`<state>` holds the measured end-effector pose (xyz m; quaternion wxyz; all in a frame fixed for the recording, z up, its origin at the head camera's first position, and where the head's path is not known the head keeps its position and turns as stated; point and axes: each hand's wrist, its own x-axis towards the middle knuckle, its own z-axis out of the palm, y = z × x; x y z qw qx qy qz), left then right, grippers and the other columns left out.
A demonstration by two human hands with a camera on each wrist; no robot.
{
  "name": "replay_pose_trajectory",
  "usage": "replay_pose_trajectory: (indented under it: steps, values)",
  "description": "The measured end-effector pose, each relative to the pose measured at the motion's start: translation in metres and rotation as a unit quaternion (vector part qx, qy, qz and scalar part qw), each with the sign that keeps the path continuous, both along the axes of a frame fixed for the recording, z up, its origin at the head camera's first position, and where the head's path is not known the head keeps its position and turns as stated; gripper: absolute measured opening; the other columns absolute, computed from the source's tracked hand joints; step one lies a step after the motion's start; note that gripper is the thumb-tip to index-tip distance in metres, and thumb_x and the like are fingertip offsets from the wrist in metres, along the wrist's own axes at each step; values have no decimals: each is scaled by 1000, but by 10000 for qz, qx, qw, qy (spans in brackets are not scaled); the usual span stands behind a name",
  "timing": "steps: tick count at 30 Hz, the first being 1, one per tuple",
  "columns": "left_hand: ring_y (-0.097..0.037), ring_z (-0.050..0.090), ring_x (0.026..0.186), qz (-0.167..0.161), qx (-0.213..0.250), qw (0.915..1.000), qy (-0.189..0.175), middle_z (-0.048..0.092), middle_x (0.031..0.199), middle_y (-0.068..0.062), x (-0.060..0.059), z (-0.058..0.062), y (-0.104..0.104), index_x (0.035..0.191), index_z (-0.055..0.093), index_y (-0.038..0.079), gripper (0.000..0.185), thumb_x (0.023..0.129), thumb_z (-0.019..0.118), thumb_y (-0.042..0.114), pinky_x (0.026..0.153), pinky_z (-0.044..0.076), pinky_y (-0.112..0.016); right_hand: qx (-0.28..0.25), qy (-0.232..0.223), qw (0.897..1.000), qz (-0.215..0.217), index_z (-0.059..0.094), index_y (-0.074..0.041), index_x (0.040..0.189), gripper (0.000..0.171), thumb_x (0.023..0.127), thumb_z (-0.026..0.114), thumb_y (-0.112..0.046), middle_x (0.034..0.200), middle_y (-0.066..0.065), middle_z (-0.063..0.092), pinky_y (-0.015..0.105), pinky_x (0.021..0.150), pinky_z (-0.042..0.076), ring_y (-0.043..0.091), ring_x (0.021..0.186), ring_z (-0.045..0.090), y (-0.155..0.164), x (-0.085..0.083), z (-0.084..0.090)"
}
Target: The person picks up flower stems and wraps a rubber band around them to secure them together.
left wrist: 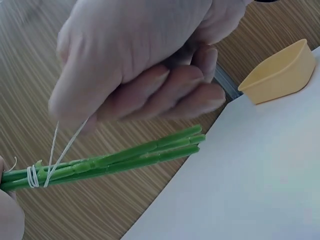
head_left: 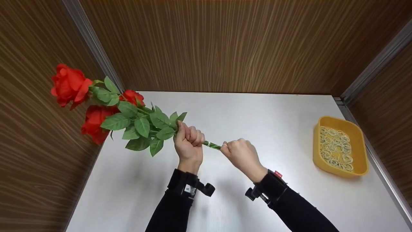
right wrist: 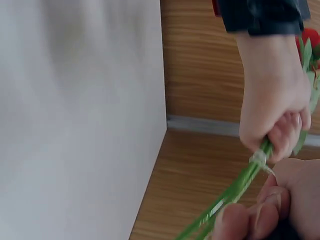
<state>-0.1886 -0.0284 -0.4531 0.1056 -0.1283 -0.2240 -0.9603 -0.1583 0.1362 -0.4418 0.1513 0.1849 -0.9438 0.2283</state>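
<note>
Three red artificial roses (head_left: 71, 86) with green leaves (head_left: 141, 126) lean to the upper left, raised over the table. My left hand (head_left: 189, 141) grips their bundled stems just below the leaves. Beyond that fist, the bare green stems (left wrist: 120, 159) stick out together, wound by a pale rubber band (left wrist: 32, 176). My right hand (head_left: 242, 155) pinches a loop of this band and pulls it away from the stems; two taut strands run up to its fingers in the left wrist view. The curled right fingers (right wrist: 265, 220) are close beside the stem ends in the right wrist view.
A yellow bin (head_left: 360, 145) with many pale rubber bands (head_left: 336, 148) stands at the right of the white table (head_left: 257, 119). Wood-grain panels (head_left: 212, 45) rise behind and on both sides, with metal strips at the corners.
</note>
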Motion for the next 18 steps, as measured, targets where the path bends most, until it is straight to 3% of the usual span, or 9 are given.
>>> replay_pose_trajectory:
  steps: [7, 18]
  values:
    - [-9, 11, 44, -440, 92, 9984, 345, 14, 55, 5, 1, -1, -5, 66, 21, 16, 55, 109, 41, 42, 46, 8, -25, -513, -176, 9983, -225, 22, -23, 50, 56, 91, 58, -9, 51, -15, 16, 24, 46, 14, 5, 52, 15, 27, -15, 0]
    - [-9, 12, 45, -701, 195, 9954, 623, 15, 55, 5, 3, 4, -7, 66, 21, 15, 56, 106, 49, 42, 47, 9, -24, -775, -1488, 9857, -185, 23, -20, 50, 55, 94, 54, -13, 48, -15, 18, 23, 48, 13, 4, 49, 16, 40, -20, -3]
